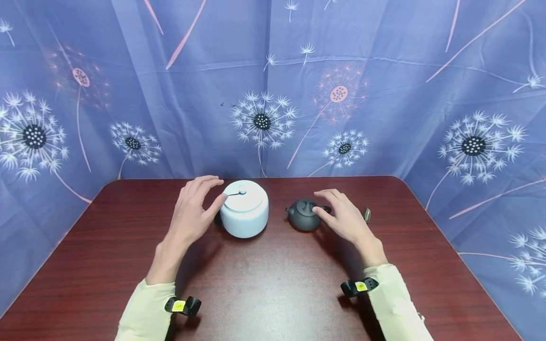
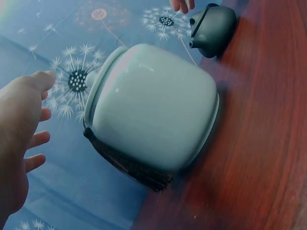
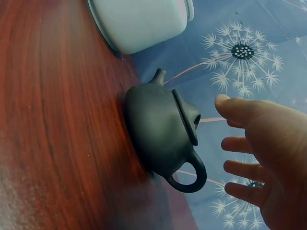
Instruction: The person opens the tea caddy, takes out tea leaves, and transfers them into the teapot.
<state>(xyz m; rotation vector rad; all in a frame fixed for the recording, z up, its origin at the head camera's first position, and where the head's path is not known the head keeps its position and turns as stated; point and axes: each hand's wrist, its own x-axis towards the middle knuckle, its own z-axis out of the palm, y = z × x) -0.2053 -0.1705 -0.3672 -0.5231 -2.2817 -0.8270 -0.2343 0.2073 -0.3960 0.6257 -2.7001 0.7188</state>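
Note:
A pale lidded ceramic jar (image 1: 244, 219) stands upright on the table. Its lid (image 1: 243, 196) has a small round knob, and a black tassel (image 2: 127, 163) hangs down its side. My left hand (image 1: 194, 208) hovers at the jar's left, fingers spread and holding nothing; the left wrist view shows a gap between hand and jar. To the right sits a small dark teapot (image 3: 156, 124), its lid on, its spout toward the jar and its loop handle (image 3: 189, 179) on the right. Just above it, apart from it, my right hand (image 1: 343, 215) has loosely extended fingers and is free of any object.
A small greenish-brown item (image 1: 367, 215), too small to identify, lies on the table right of my right hand. The dark red wooden table (image 1: 264, 284) ends at a blue curtain (image 1: 204, 118) printed with dandelions, which rises behind it and along both sides.

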